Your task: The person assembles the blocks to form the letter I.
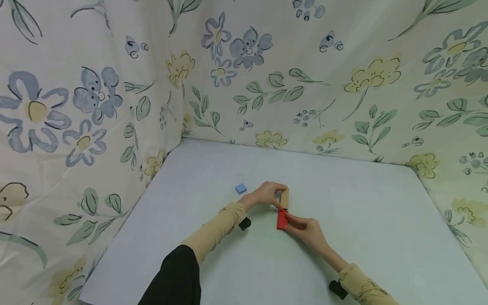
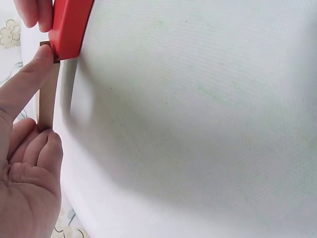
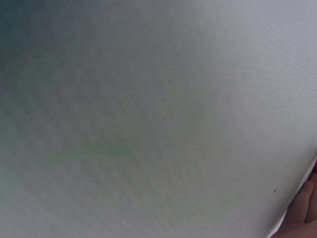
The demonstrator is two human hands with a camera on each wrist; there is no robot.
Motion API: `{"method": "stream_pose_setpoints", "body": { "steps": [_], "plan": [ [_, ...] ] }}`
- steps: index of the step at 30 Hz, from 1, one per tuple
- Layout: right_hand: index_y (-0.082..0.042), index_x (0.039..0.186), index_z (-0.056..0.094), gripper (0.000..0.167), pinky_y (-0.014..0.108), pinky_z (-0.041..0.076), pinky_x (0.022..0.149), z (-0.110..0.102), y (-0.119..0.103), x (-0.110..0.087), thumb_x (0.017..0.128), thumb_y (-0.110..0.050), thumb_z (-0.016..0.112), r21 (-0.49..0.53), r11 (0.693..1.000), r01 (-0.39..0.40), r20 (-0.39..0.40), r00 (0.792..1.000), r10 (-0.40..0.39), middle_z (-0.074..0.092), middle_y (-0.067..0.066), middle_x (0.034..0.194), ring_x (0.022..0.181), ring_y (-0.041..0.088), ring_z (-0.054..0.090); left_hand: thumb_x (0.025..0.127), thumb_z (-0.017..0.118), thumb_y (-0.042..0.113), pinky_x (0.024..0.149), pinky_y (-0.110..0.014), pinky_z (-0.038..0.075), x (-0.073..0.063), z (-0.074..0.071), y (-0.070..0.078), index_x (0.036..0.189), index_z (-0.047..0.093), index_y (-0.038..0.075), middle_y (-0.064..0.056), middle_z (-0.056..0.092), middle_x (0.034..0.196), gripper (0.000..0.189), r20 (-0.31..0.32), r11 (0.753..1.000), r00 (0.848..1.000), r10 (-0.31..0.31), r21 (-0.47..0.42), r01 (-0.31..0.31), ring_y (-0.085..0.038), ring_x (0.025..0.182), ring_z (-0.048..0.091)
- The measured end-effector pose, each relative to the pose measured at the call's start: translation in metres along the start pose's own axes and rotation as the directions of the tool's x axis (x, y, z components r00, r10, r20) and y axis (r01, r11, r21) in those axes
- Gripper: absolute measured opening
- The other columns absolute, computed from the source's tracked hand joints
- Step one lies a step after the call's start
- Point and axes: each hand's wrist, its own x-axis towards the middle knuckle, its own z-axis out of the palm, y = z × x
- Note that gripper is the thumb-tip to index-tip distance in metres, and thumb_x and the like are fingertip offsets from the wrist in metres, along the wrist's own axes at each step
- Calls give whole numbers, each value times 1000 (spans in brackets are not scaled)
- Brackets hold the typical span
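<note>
My left hand (image 1: pixel 267 193) grips a narrow, light wooden block (image 1: pixel 285 198), thumb at its near end and fingers at its far end. In the left wrist view this wooden block (image 2: pixel 47 101) has a brown end that meets a red block (image 2: pixel 72 29). My right hand (image 1: pixel 308 231) pinches the red block (image 1: pixel 282 220) by its right side, in line with the wooden one. Fingertips of the right hand (image 2: pixel 37 12) also show at the top left of that view. The right wrist view catches only part of the right hand (image 3: pixel 301 210) in its lower corner.
A small blue block (image 1: pixel 241 188) lies on the white table (image 1: pixel 362 212), left of the left hand. Flower-printed cloth (image 1: pixel 267 101) hangs round the table's back and sides. Black wrist devices (image 1: pixel 245 223) show beneath both forearms.
</note>
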Motion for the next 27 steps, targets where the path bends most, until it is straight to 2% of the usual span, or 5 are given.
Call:
{"method": "stream_pose_setpoints", "body": {
  "steps": [9,17,27],
  "plan": [
    [-12,123,66,43,13,50,86,1,2,0,82,-24,74,27,999,-18,14,1000,18,67,9,118,111,25,63,73,83,27,101,-25,45,5,0,1,139,50,12,-2,52,140,75,41,999,999,-22,41,20,-14,118,53],
    [-12,123,65,44,11,49,85,-1,1,2,81,-23,75,7,1000,-15,-4,1000,15,67,8,118,110,20,63,74,82,29,105,-26,42,9,-2,-2,139,50,14,-3,50,143,73,66,999,997,-51,22,49,-15,125,49],
    [-12,123,65,44,12,50,85,0,2,2,81,-23,75,-4,1000,-16,0,1000,16,67,9,118,110,24,63,74,82,30,110,-27,39,11,-1,-6,140,49,16,-3,47,145,75,95,998,994,-59,-3,59,-17,133,44]
  ]
}}
